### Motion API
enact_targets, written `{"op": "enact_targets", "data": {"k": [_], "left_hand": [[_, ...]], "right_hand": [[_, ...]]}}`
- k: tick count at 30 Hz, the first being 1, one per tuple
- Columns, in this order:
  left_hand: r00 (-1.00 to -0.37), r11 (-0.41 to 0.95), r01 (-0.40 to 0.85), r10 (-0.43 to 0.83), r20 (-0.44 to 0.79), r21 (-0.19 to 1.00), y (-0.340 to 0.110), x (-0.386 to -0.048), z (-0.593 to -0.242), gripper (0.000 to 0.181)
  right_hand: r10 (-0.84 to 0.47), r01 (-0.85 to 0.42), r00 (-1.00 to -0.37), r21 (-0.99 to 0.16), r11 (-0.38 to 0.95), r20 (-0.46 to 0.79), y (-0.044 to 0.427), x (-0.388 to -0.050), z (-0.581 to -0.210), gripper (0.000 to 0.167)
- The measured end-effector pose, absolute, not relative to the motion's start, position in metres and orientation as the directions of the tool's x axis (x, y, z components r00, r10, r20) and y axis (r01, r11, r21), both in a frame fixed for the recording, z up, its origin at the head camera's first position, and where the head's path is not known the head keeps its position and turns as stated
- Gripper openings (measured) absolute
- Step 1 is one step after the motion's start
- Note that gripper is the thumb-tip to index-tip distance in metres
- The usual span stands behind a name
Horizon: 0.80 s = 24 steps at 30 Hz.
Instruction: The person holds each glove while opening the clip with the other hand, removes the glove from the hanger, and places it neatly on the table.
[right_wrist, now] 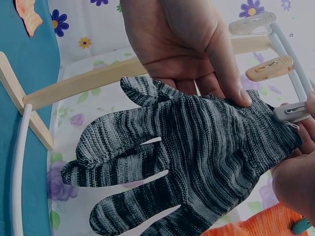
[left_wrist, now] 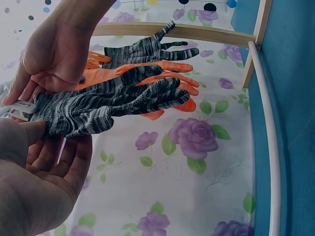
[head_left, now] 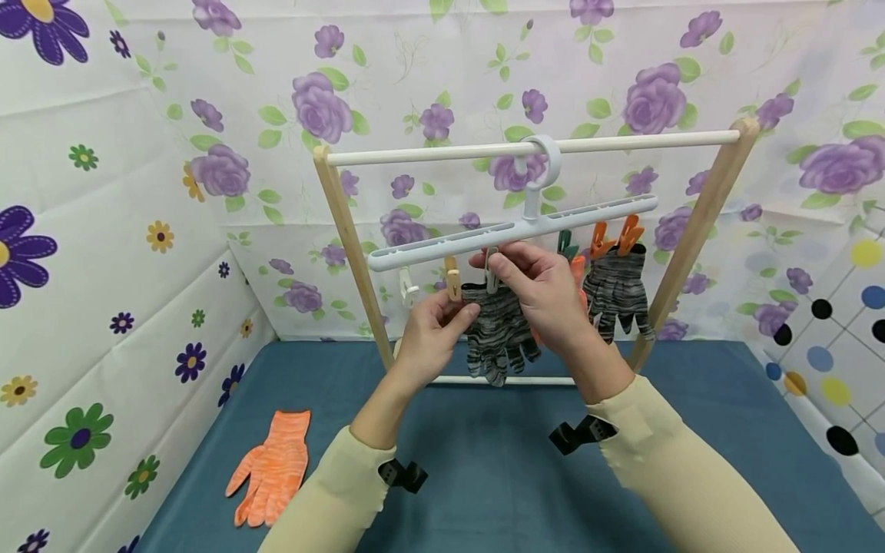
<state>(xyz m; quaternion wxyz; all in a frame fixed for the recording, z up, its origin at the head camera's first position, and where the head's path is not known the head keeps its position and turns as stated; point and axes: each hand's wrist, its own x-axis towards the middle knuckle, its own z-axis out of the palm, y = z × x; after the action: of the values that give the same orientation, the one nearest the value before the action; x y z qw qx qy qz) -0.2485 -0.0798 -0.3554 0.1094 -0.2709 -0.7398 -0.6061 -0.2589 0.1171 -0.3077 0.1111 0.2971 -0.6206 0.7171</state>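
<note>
A black-and-grey striped knit glove [head_left: 499, 326] hangs fingers-down under the white hanger [head_left: 442, 244]. My left hand [head_left: 430, 342] pinches its cuff edge between thumb and fingers, as the right wrist view also shows. My right hand [head_left: 549, 296] pinches a grey clothespin [right_wrist: 290, 112] on the hanger. The clothespin's jaws are over the glove's cuff. Just left of it hang a beige clothespin [head_left: 452, 280] and a white clothespin [head_left: 408, 289], both without a glove.
A wooden rack with a white rod [head_left: 429, 153] bears the tilted hanger. On its right side hang another striped glove [head_left: 618, 288] in orange clothespins [head_left: 629, 234] and an orange glove [left_wrist: 162, 81], partly hidden. Another orange glove [head_left: 276, 468] lies on the blue table [head_left: 484, 468].
</note>
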Motion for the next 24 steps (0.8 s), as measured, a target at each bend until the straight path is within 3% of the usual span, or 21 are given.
{"op": "enact_targets", "data": {"k": [24], "left_hand": [[-0.844,0.181,0.517,0.270,0.463,0.836,-0.087,-0.245,-0.366,0.017]], "right_hand": [[-0.190,-0.524,-0.810,-0.830,-0.194,0.555,0.114,-0.258,-0.306,0.030]]}}
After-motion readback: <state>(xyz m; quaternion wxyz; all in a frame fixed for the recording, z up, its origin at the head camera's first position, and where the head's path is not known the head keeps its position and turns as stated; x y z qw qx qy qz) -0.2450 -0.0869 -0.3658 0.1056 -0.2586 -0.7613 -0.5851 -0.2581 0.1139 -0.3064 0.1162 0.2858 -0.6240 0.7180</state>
